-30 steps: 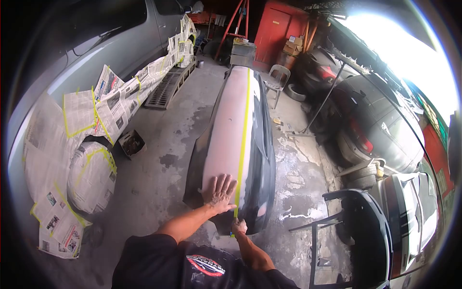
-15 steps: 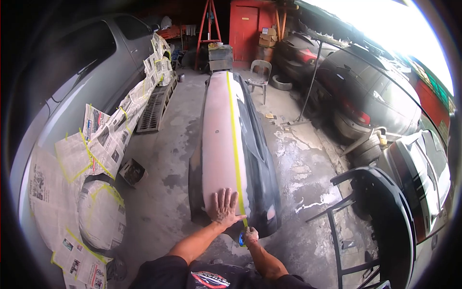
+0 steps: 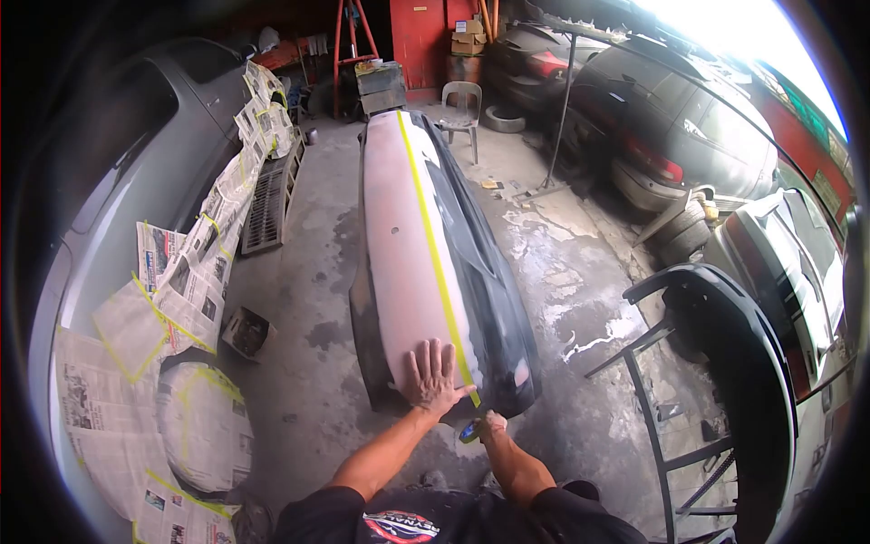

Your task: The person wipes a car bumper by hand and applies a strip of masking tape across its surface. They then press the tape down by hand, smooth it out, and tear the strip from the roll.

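A car bumper (image 3: 385, 281), pinkish-white on one side and dark on the other, stretches away in front of me. A strip of yellow-green masking tape (image 3: 426, 204) runs along its length. My left hand (image 3: 435, 381) lies flat on the near end, fingers spread, its thumb across the tape. Just off the near edge, my right hand (image 3: 494, 426) is closed on a masking tape roll (image 3: 468, 432) with a blue core. The strip seems to end at the bumper's edge, apart from the roll.
At left stands a grey car (image 3: 136, 218) partly masked with newspaper (image 3: 195, 281). A black bumper (image 3: 725, 381) on a metal frame (image 3: 648, 412) is at right. Farther back are a plastic chair (image 3: 462, 104), a tire (image 3: 504, 118) and a dusty car (image 3: 671, 118).
The tape ran from the bumper to the roll earlier; now a gap shows between them. My right hand has shifted slightly right. The left hand stays on the bumper; the camera view has turned.
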`<state>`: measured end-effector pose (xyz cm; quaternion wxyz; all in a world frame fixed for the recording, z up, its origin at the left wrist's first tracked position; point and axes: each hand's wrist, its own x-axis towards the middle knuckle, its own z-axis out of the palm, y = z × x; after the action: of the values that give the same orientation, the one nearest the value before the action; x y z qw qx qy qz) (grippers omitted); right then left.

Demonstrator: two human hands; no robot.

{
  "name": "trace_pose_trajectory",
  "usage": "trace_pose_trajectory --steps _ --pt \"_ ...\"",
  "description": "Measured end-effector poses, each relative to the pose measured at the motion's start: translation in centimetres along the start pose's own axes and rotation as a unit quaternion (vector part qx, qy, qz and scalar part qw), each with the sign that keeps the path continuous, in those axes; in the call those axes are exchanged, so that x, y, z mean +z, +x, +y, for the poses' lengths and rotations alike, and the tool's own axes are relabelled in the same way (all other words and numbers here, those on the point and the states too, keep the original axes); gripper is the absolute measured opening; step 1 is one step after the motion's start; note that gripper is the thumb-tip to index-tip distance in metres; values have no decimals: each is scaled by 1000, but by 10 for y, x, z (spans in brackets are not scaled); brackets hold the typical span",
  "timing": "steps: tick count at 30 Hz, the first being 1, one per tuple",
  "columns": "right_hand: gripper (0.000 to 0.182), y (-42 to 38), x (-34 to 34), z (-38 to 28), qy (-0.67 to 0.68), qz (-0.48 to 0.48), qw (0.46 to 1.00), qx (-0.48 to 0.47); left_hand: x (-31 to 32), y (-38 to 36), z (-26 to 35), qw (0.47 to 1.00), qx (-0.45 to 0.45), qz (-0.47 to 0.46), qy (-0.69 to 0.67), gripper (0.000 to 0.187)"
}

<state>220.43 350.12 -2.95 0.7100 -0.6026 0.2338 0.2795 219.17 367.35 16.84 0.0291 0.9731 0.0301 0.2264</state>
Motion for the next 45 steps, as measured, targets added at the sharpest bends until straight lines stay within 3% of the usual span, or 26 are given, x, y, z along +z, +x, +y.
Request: trace_pose_trajectory --steps 5,7,11,18,23,28,32,33,36,38,41,45 --pt "28 -55 -108 49 -62 -23 994 88 6 0 -3 1000 2 -10 -11 118" --pt "28 -85 -158 72 -151 5 981 118 -4 3 -2 999 -4 -50 -10 117" --pt "29 -153 -238 111 -354 54 918 170 -4 2 0 1000 6 20 -9 120" --pt "31 -199 -286 131 -506 75 837 196 -1 1 -4 998 25 63 -12 115" --pt "32 -144 -291 90 -570 61 803 163 -5 0 0 999 6 45 -1 118" --pt "34 -67 -333 23 -668 8 735 118 -2 2 3 997 -2 67 30 118" --pt "35 13 -400 -46 -768 -63 633 78 -8 6 18 994 -40 65 78 117" --pt "35 30 -415 -66 -789 -83 605 69 -9 7 23 995 -42 69 62 102" --pt "37 78 -447 -129 -847 -139 512 40 -12 24 54 987 -149 14 58 86" --pt "37 105 -466 -162 -880 -169 444 22 -12 39 81 966 -242 91 31 78" --pt "38 135 -482 -199 -910 -211 357 16 -14 57 110 942 -322 82 48 72" --pt "40 150 -473 -227 -924 -240 295 31 -11 66 117 925 -367 83 58 71"
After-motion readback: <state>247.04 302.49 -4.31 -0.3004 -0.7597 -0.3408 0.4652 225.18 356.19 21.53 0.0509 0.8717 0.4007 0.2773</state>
